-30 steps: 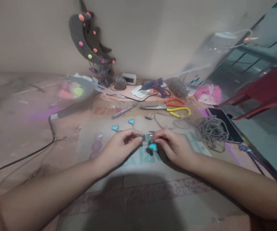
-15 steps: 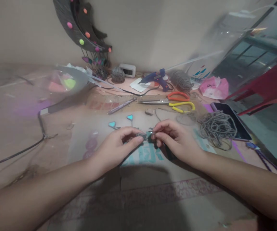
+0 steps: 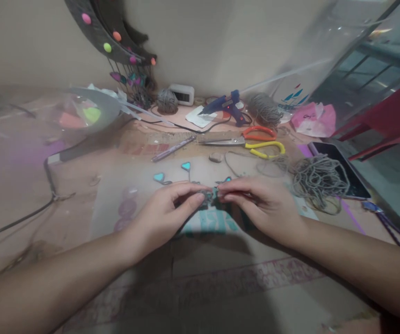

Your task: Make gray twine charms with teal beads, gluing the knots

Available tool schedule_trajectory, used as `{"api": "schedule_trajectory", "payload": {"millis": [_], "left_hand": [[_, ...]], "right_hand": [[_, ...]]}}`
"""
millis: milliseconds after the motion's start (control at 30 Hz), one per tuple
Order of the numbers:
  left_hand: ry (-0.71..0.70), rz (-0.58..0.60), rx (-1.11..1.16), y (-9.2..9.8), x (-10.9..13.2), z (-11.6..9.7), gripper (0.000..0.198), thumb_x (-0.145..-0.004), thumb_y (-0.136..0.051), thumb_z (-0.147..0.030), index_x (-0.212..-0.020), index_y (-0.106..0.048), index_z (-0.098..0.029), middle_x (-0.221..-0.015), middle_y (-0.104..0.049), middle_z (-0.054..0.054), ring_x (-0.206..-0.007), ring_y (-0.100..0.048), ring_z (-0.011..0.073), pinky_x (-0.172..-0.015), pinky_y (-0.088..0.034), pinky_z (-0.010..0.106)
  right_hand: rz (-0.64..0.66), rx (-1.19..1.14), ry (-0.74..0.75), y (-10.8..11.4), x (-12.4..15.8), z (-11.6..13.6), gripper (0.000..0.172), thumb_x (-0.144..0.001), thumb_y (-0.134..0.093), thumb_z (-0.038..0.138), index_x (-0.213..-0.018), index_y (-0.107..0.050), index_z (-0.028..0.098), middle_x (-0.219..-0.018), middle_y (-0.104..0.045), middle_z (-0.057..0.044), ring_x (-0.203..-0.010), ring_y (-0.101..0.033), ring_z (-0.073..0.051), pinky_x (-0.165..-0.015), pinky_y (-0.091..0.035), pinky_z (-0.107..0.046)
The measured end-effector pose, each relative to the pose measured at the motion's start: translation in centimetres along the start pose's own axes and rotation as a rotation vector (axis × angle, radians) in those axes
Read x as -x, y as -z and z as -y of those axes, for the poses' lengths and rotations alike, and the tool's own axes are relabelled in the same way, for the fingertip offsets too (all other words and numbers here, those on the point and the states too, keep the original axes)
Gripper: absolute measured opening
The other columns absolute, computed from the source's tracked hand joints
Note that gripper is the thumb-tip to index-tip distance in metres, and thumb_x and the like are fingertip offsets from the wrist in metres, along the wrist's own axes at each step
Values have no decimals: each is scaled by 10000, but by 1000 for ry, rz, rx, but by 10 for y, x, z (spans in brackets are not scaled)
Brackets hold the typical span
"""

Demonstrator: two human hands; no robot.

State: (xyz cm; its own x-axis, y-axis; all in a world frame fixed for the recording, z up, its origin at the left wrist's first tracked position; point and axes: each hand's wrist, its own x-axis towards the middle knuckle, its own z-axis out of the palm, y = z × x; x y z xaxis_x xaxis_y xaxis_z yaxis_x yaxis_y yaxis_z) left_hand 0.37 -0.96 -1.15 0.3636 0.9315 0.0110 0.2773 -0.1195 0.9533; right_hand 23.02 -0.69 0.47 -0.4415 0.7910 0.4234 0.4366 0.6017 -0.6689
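Observation:
My left hand (image 3: 177, 204) is closed, thumb and fingers pinching a small piece of grey yarn work (image 3: 206, 198). Facing it, my right hand (image 3: 262, 202) pinches with thumb and forefinger close to the yarn. A small shiny tip shows at the right fingertips; its kind I cannot make out. Teal heart-shaped pieces with dark edges lie just beyond: one heart (image 3: 158, 177) at the left, another heart (image 3: 186, 166) with a thin cord, and a third teal piece (image 3: 228, 179) partly behind my right fingers.
Beyond lie scissors (image 3: 227, 141), a pen (image 3: 174, 149) and a blue glue gun (image 3: 225, 104). Loose grey yarn (image 3: 320, 181) overlaps a phone (image 3: 354, 178) at the right. A grey yarn ball (image 3: 167, 101) sits near the wall. A crescent decoration (image 3: 98, 32) hangs at upper left.
The view has shifted slightly. My right hand has come closer to the left, its fingers flatter, and a third teal piece now shows behind it. The left hand keeps its pinch.

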Motion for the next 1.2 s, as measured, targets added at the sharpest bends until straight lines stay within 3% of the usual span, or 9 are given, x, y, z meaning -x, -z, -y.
{"api": "schedule_trajectory", "payload": {"millis": [300, 567, 733, 1200], "left_hand": [[124, -11, 95, -3, 1, 3, 251, -899, -661, -418, -1031, -720, -213, -836, -733, 14, -739, -646, 162, -634, -466, 237], [118, 29, 3, -1, 3, -3, 246, -933, -616, -414, -1033, -704, -208, -917, -726, 17, -802, -640, 163, -703, -479, 253], [121, 36, -11, 0, 4, -5, 217, -935, -610, -391, -1034, -700, -220, -899, -723, -2, -773, -628, 146, -686, -475, 240], [147, 41, -45, -1, 3, -9, 228, -914, -628, -408, -1012, -723, -225, -844, -732, -12, -717, -627, 130, -659, -479, 232]], "right_hand": [[-30, 103, 100, 4, -2, -3, 205, -941, -606, 122, -928, -763, 252, -875, -800, -27, -795, -756, -158, -735, -608, -257], [6, 215, 128, 2, 1, 0, 152, -980, -602, 203, -968, -754, 217, -879, -814, -23, -759, -766, -133, -719, -597, -212], [19, 186, 204, 2, -1, -1, 147, -974, -595, 149, -913, -724, 181, -830, -794, -28, -747, -747, -112, -721, -571, -188], [69, 154, 175, -1, -2, -1, 129, -974, -598, 162, -934, -719, 183, -849, -796, -30, -774, -750, -120, -727, -566, -196]]}}
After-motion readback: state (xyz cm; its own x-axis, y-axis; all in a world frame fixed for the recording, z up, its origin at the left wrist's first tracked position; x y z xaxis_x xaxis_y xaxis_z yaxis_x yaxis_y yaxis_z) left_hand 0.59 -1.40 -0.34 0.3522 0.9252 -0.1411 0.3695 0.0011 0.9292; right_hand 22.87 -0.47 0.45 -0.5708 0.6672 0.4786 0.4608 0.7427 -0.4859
